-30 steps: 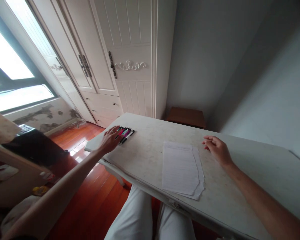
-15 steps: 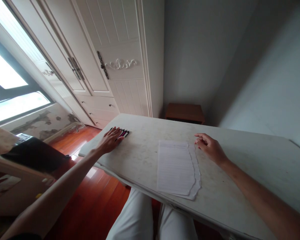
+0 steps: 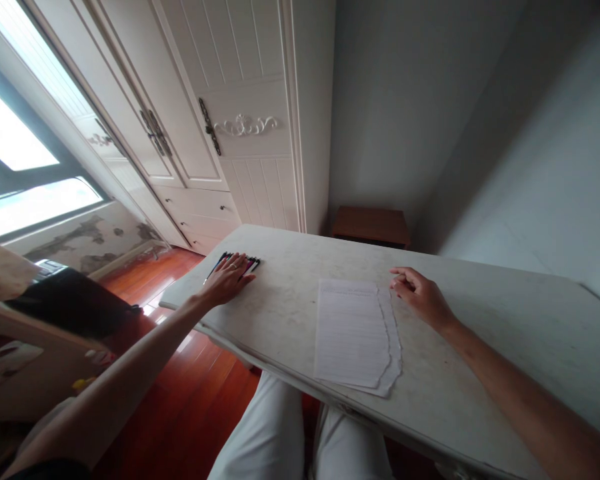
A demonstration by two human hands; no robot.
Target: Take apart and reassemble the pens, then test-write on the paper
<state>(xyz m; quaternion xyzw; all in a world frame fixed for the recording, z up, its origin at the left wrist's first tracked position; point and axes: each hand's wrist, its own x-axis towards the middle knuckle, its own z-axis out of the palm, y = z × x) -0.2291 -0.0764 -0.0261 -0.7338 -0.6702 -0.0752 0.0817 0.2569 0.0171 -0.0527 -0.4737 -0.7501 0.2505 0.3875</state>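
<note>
Her left hand (image 3: 227, 279) lies flat, fingers spread over the pens (image 3: 250, 262) at the table's (image 3: 290, 313) far left corner, likely stopping them rolling. Mid-table sit torn lined sheets (image 3: 353, 330); just right, the right hand (image 3: 420, 297) rests loosely curled, empty.

The left hand (image 3: 229, 279) covers most of the pens (image 3: 250, 261); their count is unclear. The desk (image 3: 480, 373) runs off the lower right of the frame.

No text, label or number can be read; the paper sheets (image 3: 353, 333) show only faint ruled lines.
</note>
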